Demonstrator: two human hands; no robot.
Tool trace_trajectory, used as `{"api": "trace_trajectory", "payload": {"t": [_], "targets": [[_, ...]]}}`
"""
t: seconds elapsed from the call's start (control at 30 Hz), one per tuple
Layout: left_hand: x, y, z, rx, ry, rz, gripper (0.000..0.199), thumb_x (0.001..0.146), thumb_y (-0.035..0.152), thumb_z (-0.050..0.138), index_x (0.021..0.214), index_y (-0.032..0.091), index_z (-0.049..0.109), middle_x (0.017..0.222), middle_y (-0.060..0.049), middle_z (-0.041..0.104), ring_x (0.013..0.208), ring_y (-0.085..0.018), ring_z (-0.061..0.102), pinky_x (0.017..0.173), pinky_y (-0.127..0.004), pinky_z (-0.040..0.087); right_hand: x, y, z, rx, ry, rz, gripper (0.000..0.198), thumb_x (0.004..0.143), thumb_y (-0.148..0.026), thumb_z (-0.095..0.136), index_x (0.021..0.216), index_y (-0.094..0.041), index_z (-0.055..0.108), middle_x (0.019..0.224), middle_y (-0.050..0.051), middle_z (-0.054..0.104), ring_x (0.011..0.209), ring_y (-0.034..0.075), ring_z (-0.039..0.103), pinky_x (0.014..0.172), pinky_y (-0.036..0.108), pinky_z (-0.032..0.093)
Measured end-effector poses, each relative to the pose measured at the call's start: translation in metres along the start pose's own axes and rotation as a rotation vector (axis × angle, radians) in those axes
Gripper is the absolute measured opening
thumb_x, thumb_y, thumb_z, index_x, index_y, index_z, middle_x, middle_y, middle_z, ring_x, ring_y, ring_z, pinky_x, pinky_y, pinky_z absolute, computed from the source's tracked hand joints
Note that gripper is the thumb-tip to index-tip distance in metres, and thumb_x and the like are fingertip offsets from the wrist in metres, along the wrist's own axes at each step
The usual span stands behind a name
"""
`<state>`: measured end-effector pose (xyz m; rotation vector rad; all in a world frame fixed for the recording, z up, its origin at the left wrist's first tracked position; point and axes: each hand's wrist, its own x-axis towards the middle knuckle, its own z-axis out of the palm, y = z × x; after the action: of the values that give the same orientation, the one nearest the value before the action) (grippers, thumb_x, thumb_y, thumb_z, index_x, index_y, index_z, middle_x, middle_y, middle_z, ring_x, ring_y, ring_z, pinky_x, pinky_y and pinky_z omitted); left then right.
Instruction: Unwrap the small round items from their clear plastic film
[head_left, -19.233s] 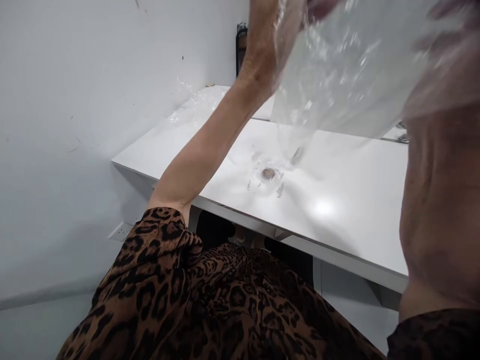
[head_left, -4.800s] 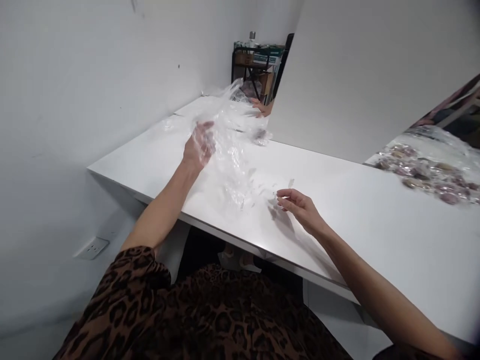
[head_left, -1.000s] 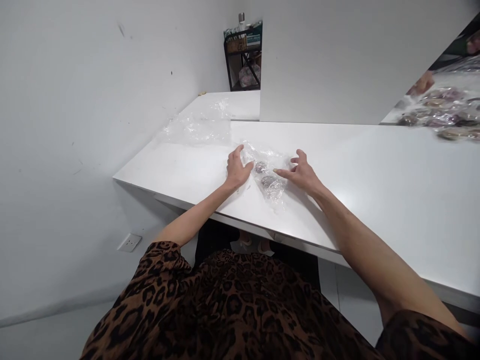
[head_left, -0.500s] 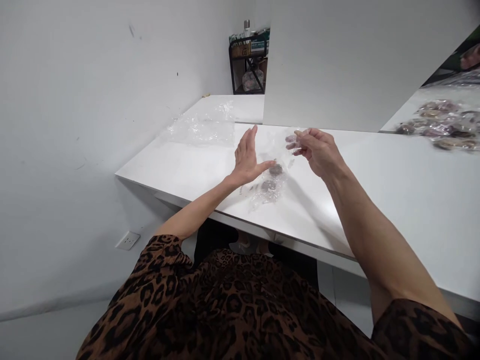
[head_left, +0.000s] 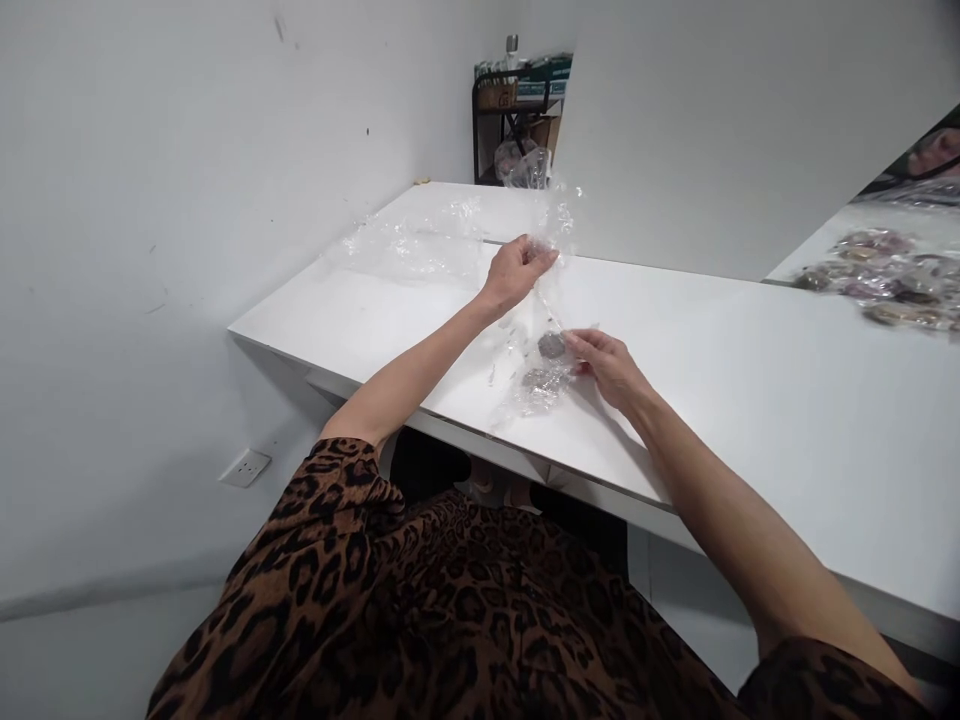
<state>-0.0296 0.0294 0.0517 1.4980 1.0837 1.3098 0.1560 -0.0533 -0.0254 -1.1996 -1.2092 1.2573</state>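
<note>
The person's left arm reaches forward and inward over the white table (head_left: pixel 787 430), elbow nearly straight, and the left hand (head_left: pixel 514 275) is raised off the surface with fingers curled and thumb pointing across to the right. It pinches a bunch of clear plastic (head_left: pixel 559 215), which stands up crumpled above the knuckles and trails down towards the near edge.

The right arm comes in from the other side, bent at the elbow, so that the right hand (head_left: pixel 611 368) sits lower and nearer the body. Its thumb and fingertips grip the plastic just beside a dark round piece (head_left: pixel 551 345). A second round piece (head_left: pixel 541 379), blurred by the wrapping, lies just nearer the person, on the table.
</note>
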Motion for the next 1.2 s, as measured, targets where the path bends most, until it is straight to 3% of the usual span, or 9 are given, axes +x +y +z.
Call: {"api": "trace_trajectory", "payload": {"t": [0.13, 0.2, 0.27, 0.33, 0.47, 0.57, 0.8, 1.0, 1.2], "targets": [[0.001, -0.004, -0.004, -0.032, 0.031, -0.15, 0.02, 0.096, 0.035, 0.067, 0.101, 0.017, 0.061, 0.098, -0.006, 0.068, 0.094, -0.014, 0.068, 0.088, -0.027, 0.053, -0.008, -0.005, 0.01, 0.129, -0.069, -0.022, 0.058, 0.053, -0.065, 0.094, 0.068, -0.019, 0.062, 0.059, 0.0, 0.058, 0.053, 0.009, 0.049, 0.049, 0.024, 0.039], [-0.008, -0.009, -0.007, -0.036, 0.095, -0.239, 0.038, 0.096, 0.039, 0.068, 0.125, 0.016, 0.057, 0.127, -0.014, 0.066, 0.118, -0.019, 0.067, 0.102, -0.032, 0.051, -0.005, -0.013, 0.012, 0.202, -0.028, -0.043, 0.058, 0.053, -0.064, 0.095, 0.068, -0.019, 0.061, 0.061, -0.001, 0.06, 0.052, 0.008, 0.051, 0.049, 0.024, 0.04], [-0.025, -0.011, -0.01, -0.017, 0.135, -0.303, 0.069, 0.093, 0.049, 0.07, 0.148, 0.018, 0.042, 0.153, -0.02, 0.05, 0.142, -0.026, 0.053, 0.114, -0.038, 0.044, -0.001, -0.02, 0.014, 0.252, 0.011, -0.042, 0.058, 0.053, -0.062, 0.096, 0.069, -0.019, 0.06, 0.062, -0.001, 0.061, 0.051, 0.008, 0.052, 0.048, 0.023, 0.041], [-0.046, -0.011, -0.011, 0.001, 0.074, -0.344, 0.09, 0.091, 0.061, 0.068, 0.16, 0.021, 0.027, 0.165, -0.021, 0.037, 0.152, -0.031, 0.042, 0.119, -0.044, 0.04, 0.003, -0.024, 0.016, 0.277, 0.025, -0.056, 0.056, 0.055, -0.061, 0.095, 0.07, -0.019, 0.06, 0.061, -0.002, 0.06, 0.05, 0.008, 0.052, 0.048, 0.023, 0.042], [-0.083, -0.01, -0.008, 0.046, -0.183, -0.365, 0.106, 0.085, 0.071, 0.068, 0.166, 0.022, 0.019, 0.165, -0.024, 0.038, 0.146, -0.036, 0.048, 0.115, -0.048, 0.044, 0.007, -0.035, 0.021, 0.258, -0.029, -0.147, 0.052, 0.068, -0.061, 0.09, 0.072, -0.02, 0.058, 0.063, -0.002, 0.06, 0.052, 0.009, 0.054, 0.05, 0.023, 0.045], [-0.092, -0.02, -0.008, 0.17, -0.192, -0.315, 0.099, 0.085, 0.06, 0.073, 0.164, 0.022, 0.027, 0.164, -0.022, 0.038, 0.147, -0.034, 0.045, 0.118, -0.046, 0.041, 0.007, -0.049, 0.024, 0.225, -0.027, -0.27, 0.049, 0.078, -0.06, 0.084, 0.072, -0.021, 0.055, 0.064, -0.003, 0.058, 0.052, 0.009, 0.055, 0.051, 0.024, 0.047], [-0.089, -0.053, -0.014, 0.326, -0.238, -0.227, 0.056, 0.094, 0.035, 0.056, 0.148, 0.019, 0.053, 0.159, -0.016, 0.046, 0.137, -0.03, 0.053, 0.116, -0.043, 0.045, 0.01, -0.09, 0.017, 0.238, 0.025, -0.458, 0.035, 0.092, -0.038, 0.076, 0.071, -0.02, 0.055, 0.062, -0.003, 0.054, 0.05, 0.008, 0.053, 0.047, 0.023, 0.046], [-0.092, -0.05, -0.013, 0.284, -0.237, -0.291, 0.052, 0.096, 0.022, 0.046, 0.147, 0.014, 0.054, 0.157, -0.018, 0.049, 0.136, -0.027, 0.056, 0.114, -0.04, 0.046, 0.019, -0.126, 0.005, 0.313, 0.146, -0.564, 0.037, 0.095, -0.009, 0.064, 0.062, -0.02, 0.05, 0.057, -0.004, 0.049, 0.044, 0.009, 0.048, 0.041, 0.024, 0.043], [-0.095, -0.049, -0.016, 0.232, -0.242, -0.271, 0.051, 0.093, 0.015, 0.047, 0.143, 0.013, 0.057, 0.155, -0.017, 0.054, 0.14, -0.026, 0.054, 0.119, -0.041, 0.042, 0.017, -0.167, -0.007, 0.269, 0.147, -0.737, 0.049, 0.106, -0.013, 0.043, 0.059, -0.021, 0.057, 0.051, -0.001, 0.048, 0.04, 0.011, 0.043, 0.039, 0.028, 0.036]]}}
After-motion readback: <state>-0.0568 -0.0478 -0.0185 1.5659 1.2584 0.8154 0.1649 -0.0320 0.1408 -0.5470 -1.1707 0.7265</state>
